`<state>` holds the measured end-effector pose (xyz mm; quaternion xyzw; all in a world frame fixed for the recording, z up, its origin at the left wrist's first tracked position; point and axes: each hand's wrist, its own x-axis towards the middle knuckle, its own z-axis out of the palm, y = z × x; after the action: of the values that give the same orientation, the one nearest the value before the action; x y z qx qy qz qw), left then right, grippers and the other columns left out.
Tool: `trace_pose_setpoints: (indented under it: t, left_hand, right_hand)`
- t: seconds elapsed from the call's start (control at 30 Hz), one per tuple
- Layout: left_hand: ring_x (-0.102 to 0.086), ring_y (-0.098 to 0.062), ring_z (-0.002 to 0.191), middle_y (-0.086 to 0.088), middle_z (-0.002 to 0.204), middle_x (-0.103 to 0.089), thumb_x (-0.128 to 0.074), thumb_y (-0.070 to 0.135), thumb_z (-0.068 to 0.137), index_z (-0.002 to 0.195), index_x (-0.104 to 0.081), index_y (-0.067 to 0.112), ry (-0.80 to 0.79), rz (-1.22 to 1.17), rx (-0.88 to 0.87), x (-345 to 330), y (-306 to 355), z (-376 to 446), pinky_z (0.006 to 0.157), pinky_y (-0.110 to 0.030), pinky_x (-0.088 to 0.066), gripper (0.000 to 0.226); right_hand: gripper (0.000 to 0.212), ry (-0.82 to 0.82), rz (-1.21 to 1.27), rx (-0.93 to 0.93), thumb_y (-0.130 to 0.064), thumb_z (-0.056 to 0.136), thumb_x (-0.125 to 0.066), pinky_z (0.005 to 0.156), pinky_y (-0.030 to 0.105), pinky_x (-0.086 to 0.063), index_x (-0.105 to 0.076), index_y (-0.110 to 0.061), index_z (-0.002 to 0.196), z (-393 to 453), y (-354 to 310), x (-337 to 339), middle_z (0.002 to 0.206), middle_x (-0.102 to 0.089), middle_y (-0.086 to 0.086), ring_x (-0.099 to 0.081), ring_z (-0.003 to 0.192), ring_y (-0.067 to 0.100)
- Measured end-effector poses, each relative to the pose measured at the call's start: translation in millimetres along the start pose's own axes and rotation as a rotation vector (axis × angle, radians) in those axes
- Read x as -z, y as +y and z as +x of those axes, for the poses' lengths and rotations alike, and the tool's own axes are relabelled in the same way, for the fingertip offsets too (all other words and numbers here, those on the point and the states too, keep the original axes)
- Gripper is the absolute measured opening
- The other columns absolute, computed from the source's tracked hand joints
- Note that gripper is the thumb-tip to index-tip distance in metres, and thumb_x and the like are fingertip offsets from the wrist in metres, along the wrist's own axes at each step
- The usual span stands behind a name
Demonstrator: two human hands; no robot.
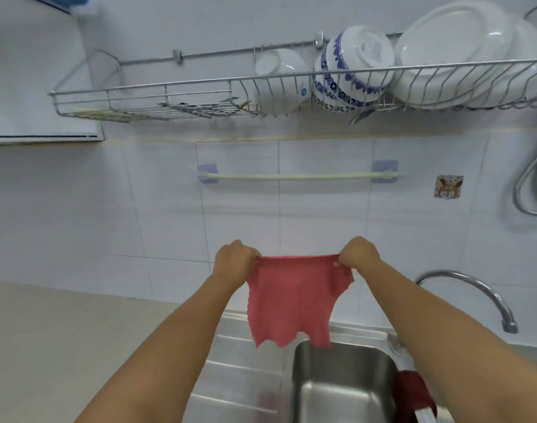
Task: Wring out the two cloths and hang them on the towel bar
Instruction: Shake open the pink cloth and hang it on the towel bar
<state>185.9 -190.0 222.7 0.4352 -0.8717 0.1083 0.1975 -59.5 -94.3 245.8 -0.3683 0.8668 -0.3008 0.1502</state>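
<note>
Nearest the lens, lower centre of the frame, I note the steel sink (303, 374), its basin empty as far as I can see. At its right rim, lower right of the frame, a dark red cloth (413, 395) is draped; I judge it to be the second cloth, parked there awaiting its turn.

Above the sink, at centre frame, both forearms reach forward. The left hand (235, 259) is closed on the upper left corner of the pink cloth (294, 297); the right hand (360, 254) is closed on the upper right corner. The top edge is drawn nearly straight between them and the rest hangs free over the basin, its lower edge ragged. I read this hold as deliberate: spreading the cloth flat so it can be laid over a rail, while any drip falls into the sink. I see no drops falling.

The curved tap (477, 294) stands to the right, clear of the cloth.

Farther back, on the tiled wall at middle frame, the towel bar (300, 177) is bare and sits directly above the hands. Hanging is not yet done.

Farthest, across the upper frame, a wire dish rack (145, 96) carries bowls and plates.
</note>
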Motion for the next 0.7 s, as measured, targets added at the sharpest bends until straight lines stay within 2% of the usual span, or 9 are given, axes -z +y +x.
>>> trace_pose_setpoints:
  t: [0.1,0.17,0.23,0.33,0.37,0.47,0.53,0.63,0.7]
  left_hand:
    - [-0.058,-0.027,0.083,-0.002,0.080,-0.049,-0.049,0.015,0.089,0.083,-0.076,0.025,0.061,-0.084,0.087,23,-14,24,0.062,-0.031,-0.040,0.030]
    - [-0.062,-0.026,0.082,-0.003,0.087,-0.060,-0.048,0.016,0.089,0.085,-0.077,0.025,0.098,-0.132,0.137,35,-25,41,0.062,-0.029,-0.044,0.031]
    - [-0.068,-0.022,0.079,0.001,0.083,-0.072,-0.048,0.015,0.086,0.083,-0.077,0.026,0.122,-0.200,0.191,49,-33,57,0.061,-0.026,-0.048,0.031]
    - [-0.069,-0.017,0.064,0.001,0.060,-0.072,-0.048,0.015,0.084,0.065,-0.071,0.023,0.113,-0.396,0.325,69,-40,86,0.062,-0.027,-0.055,0.031]
    - [-0.069,-0.016,0.060,-0.001,0.057,-0.071,-0.048,0.015,0.083,0.063,-0.070,0.020,0.115,-0.519,0.383,75,-43,99,0.064,-0.028,-0.057,0.030]
    - [-0.068,-0.024,0.050,-0.012,0.061,-0.073,-0.049,0.009,0.087,0.076,-0.068,0.009,0.143,-0.977,0.534,80,-48,135,0.059,-0.034,-0.058,0.021]
    - [-0.068,-0.027,0.052,-0.015,0.065,-0.072,-0.047,0.004,0.090,0.088,-0.066,0.005,0.211,-1.139,0.575,78,-49,153,0.056,-0.034,-0.056,0.019]
    - [-0.070,-0.026,0.065,-0.011,0.075,-0.073,-0.049,0.005,0.089,0.092,-0.070,0.006,0.365,-1.192,0.574,70,-50,176,0.071,-0.040,-0.061,0.021]
    - [-0.070,-0.027,0.088,-0.011,0.097,-0.075,-0.052,0.008,0.088,0.104,-0.070,0.012,0.418,-1.116,0.510,65,-52,191,0.086,-0.043,-0.057,0.025]
  right_hand:
    - [0.024,-0.230,0.405,-0.204,0.004,0.085,-0.065,0.038,0.022,-0.048,-0.051,-0.002,0.067,10,-34,18,0.065,-0.051,0.010,-0.054,0.043,0.015]
    - [0.022,-0.280,0.580,-0.230,0.008,0.087,-0.062,0.034,0.024,-0.050,-0.052,0.000,0.068,15,-57,25,0.069,-0.050,0.011,-0.054,0.057,0.016]
    - [0.020,-0.277,0.737,-0.193,0.010,0.088,-0.059,0.044,0.023,-0.055,-0.053,0.001,0.071,20,-79,32,0.073,-0.050,0.011,-0.054,0.064,0.017]
    - [0.020,-0.168,0.938,-0.062,0.014,0.087,-0.056,0.084,0.025,-0.053,-0.055,0.001,0.072,30,-111,40,0.083,-0.051,0.011,-0.051,0.066,0.014]
    - [0.020,-0.123,0.992,-0.021,0.016,0.087,-0.055,0.088,0.029,-0.052,-0.056,0.002,0.073,38,-123,42,0.087,-0.053,0.013,-0.052,0.068,0.015]
    - [0.013,0.040,1.097,0.052,0.015,0.083,-0.057,0.082,0.037,-0.058,-0.059,0.003,0.088,60,-154,42,0.092,-0.061,0.017,-0.059,0.070,0.021]
    - [0.016,0.209,1.070,0.067,0.009,0.080,-0.061,0.078,0.043,-0.059,-0.060,-0.002,0.092,72,-169,38,0.094,-0.065,0.020,-0.063,0.076,0.028]
    - [0.011,0.447,0.851,0.205,-0.003,0.081,-0.061,0.074,0.034,-0.053,-0.060,-0.011,0.088,81,-181,32,0.088,-0.066,0.009,-0.063,0.083,0.029]
    - [0.009,0.488,0.752,0.308,-0.004,0.083,-0.061,0.073,0.029,-0.047,-0.061,-0.011,0.089,87,-183,30,0.087,-0.065,0.005,-0.060,0.083,0.025]
